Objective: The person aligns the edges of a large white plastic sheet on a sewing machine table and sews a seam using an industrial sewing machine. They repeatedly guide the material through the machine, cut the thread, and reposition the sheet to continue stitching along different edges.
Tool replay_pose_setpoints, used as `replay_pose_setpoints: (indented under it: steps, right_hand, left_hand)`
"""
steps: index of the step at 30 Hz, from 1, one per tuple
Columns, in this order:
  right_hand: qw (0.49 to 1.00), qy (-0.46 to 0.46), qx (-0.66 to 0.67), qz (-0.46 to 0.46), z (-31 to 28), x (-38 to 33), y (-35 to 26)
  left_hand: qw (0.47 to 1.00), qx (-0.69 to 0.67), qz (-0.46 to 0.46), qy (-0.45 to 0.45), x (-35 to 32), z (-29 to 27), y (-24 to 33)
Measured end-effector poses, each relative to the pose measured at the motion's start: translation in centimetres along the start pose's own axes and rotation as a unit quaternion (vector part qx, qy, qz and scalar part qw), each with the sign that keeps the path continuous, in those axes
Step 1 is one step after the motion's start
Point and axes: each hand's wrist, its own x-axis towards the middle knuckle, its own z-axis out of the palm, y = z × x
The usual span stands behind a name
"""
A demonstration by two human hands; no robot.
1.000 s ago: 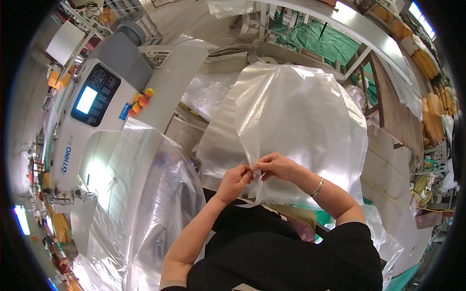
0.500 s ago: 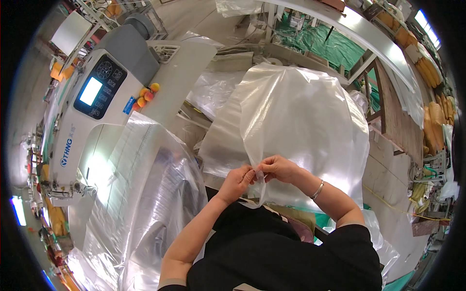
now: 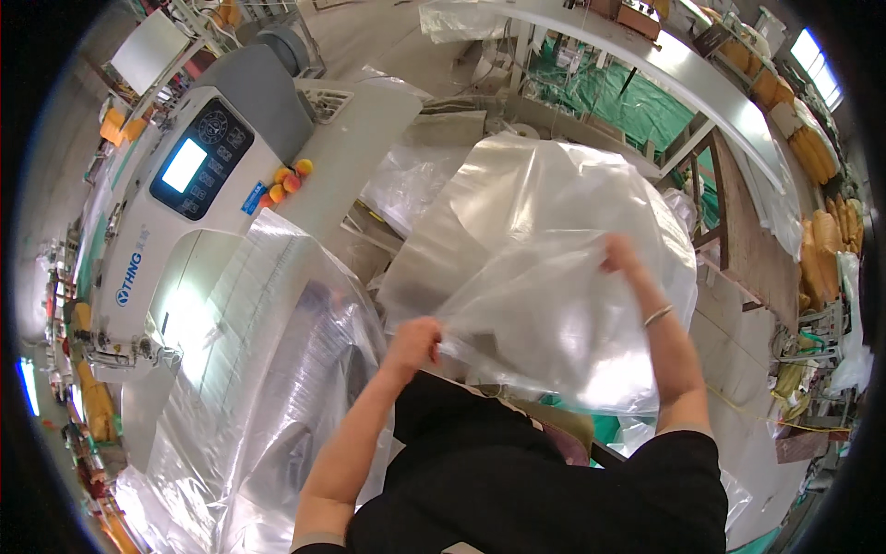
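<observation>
A clear plastic sheet (image 3: 526,286) is drawn out slantwise between my two hands. Its near corner is pinched in my left hand (image 3: 417,347), fingers closed, just above my lap. Farther off and to the right, my right hand (image 3: 624,253) grips the sheet's upper edge; motion smears its fingers a little. Beneath and behind lies a broad stack of the same clear plastic (image 3: 554,175), spread out ahead of me. To my left, another large plastic sheet (image 3: 277,369) drapes down past the arm of a white sewing machine (image 3: 138,258).
The sewing machine has a lit control panel (image 3: 201,155) and small peach-like balls (image 3: 288,181) on top. A white-topped table (image 3: 646,51) stands at the far right, with green sheeting (image 3: 628,97) below it. Beside it is a brown wooden frame (image 3: 757,249).
My hands, together at the sheet's edge before, have moved apart. The right went far and to the right, the left slightly left, and the plastic between them has stretched out.
</observation>
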Motion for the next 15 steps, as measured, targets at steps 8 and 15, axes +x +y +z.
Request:
replay_pose_setpoints:
  steps: [8,15]
  right_hand:
    - [0.637,0.637,0.326,-0.288,-26.7,-7.8,-13.6]
    - [0.958,-0.034,-0.066,-0.276,-0.8,-14.8,-10.4]
  left_hand:
    - [0.893,-0.421,0.051,0.150,3.1,-7.8,0.8]
    - [0.959,-0.272,0.063,-0.038,4.3,-0.2,9.8]
